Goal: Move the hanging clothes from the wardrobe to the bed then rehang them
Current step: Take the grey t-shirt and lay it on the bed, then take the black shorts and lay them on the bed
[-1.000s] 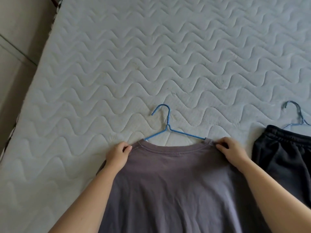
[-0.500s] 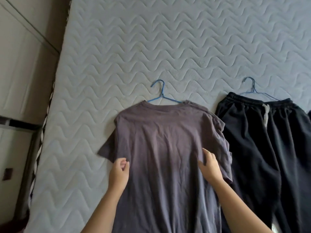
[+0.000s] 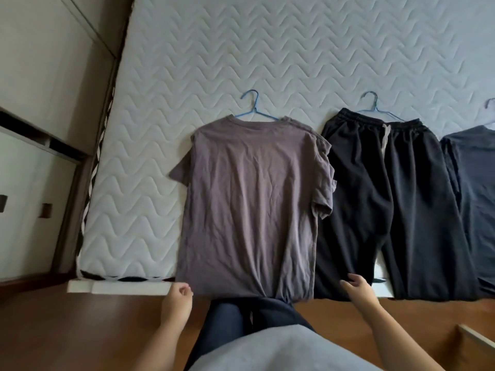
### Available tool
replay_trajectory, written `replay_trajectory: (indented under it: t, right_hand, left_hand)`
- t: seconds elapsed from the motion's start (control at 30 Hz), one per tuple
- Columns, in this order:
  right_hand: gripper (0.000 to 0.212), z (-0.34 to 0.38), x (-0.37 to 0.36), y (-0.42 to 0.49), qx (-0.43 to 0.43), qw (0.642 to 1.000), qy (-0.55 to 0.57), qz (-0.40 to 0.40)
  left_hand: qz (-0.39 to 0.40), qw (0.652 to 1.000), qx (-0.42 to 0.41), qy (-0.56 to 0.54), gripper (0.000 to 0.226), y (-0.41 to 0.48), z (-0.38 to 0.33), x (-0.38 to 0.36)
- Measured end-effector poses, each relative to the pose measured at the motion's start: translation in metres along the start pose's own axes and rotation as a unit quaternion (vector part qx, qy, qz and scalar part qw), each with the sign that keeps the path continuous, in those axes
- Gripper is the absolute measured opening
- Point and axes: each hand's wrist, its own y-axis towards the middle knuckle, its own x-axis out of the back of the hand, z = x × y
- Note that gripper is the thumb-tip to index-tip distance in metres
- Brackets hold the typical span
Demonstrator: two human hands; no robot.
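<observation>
Both hands have come off the T-shirt and drawn back to the near edge of the bed, and more of the bed shows than half a second ago. The bed (image 3: pixel 294 49), a white mattress quilted in wavy lines, carries three garments side by side, each on a blue wire hanger. The black trousers (image 3: pixel 396 199) with a pale drawstring lie in the middle, legs reaching over the near edge. The grey-purple T-shirt (image 3: pixel 249 199) lies flat towards the left edge, its hem over the near edge, its right sleeve touching the trousers; its hanger (image 3: pixel 253 109) pokes out at the collar. A dark blue garment (image 3: pixel 479 196) is cut off at the right. The left hand (image 3: pixel 178 299), fingers loosely curled, is empty beside the hem. The right hand (image 3: pixel 360 289), fingers spread, is empty before the trousers. Pale cabinets (image 3: pixel 34 129) stand along the left.
</observation>
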Motion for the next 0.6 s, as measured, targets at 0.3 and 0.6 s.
replay_trajectory:
  t: [0.3,0.6]
  right_hand:
    - [0.042,-0.071,0.007,-0.052,0.029,0.999,0.008,-0.031]
    - [0.027,-0.096,-0.068,-0.140,0.148,0.979,-0.130,-0.050]
  left_hand:
    - [0.012,0.994,-0.104,0.025,0.010,-0.046,0.018,0.015]
    - [-0.019,0.991,-0.104,-0.081,0.008,-0.106,0.217,0.089]
